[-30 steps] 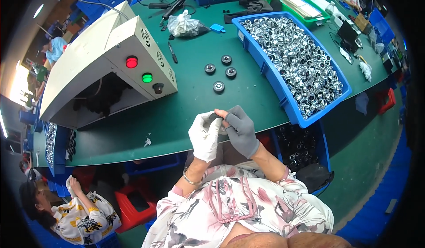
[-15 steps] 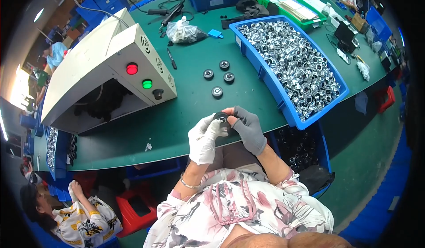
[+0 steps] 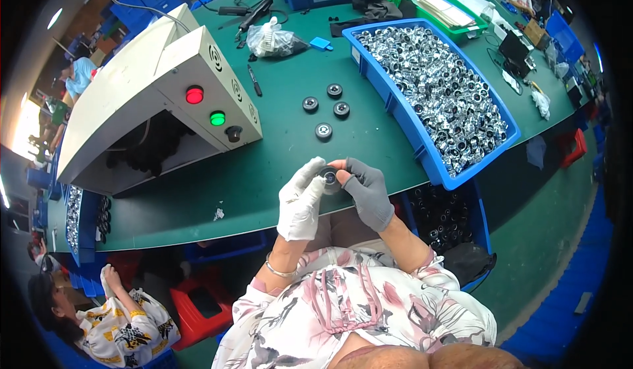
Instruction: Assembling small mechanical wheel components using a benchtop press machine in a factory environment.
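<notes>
My left hand (image 3: 301, 203), in a white glove, and my right hand (image 3: 368, 195), in a grey glove with bare fingertips, meet above the front edge of the green table (image 3: 283, 145). Between their fingers is a small round part (image 3: 331, 180), dark and wheel-like, with a shiny ring showing on its face. Both hands are closed on its rim, one from each side. Ahead of them, several similar black round parts (image 3: 323, 131) with silver centres lie on the table.
A blue tray (image 3: 422, 148) heaped with shiny silver parts stands at right. At left is a beige machine (image 3: 191, 66) with red and green buttons. A marker (image 3: 254, 81) and a plastic bag (image 3: 271, 41) lie behind. A blue bin (image 3: 484, 227) of black parts sits below the table's edge.
The round part has tilted in my fingers, so its face and shiny ring show more. Both hands keep hold of it and have shifted only slightly.
</notes>
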`<state>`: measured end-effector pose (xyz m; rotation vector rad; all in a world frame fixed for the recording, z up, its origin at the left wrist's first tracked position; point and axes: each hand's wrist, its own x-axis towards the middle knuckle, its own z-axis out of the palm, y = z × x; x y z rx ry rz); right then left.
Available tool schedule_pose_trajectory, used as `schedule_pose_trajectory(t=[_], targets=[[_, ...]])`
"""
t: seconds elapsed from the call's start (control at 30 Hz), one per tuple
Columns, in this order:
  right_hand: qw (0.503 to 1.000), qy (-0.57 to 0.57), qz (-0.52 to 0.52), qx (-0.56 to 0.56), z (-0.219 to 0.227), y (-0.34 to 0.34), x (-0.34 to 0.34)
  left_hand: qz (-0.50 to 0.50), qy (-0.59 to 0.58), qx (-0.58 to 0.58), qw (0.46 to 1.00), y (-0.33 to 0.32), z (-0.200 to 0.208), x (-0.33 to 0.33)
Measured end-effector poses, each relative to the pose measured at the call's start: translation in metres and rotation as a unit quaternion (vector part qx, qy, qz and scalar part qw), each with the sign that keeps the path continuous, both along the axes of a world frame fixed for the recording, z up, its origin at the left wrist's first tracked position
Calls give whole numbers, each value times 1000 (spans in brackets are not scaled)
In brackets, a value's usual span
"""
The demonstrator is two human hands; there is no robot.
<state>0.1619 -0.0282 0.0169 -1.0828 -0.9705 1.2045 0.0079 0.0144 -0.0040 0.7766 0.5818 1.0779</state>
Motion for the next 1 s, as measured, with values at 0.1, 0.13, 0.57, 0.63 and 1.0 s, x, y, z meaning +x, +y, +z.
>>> schedule_pose_trajectory(t=[0.1, 0.13, 0.57, 0.63, 1.0], targets=[[1000, 8, -10, 15, 4, 0, -1, 2, -8, -20, 1000, -2, 1, 2], [995, -49, -24, 79, 3, 0, -1, 24, 12, -22, 999, -1, 2, 4], [927, -307, -65, 207, -5, 3, 6, -125, -58, -100, 985, -9, 14, -1], [932, -298, -62, 198, 0, 5, 7, -117, -44, -82, 989, -7, 10, -1], [966, 251, 63, 31, -6, -1, 15, -72, -55, -100, 991, -16, 23, 6]])
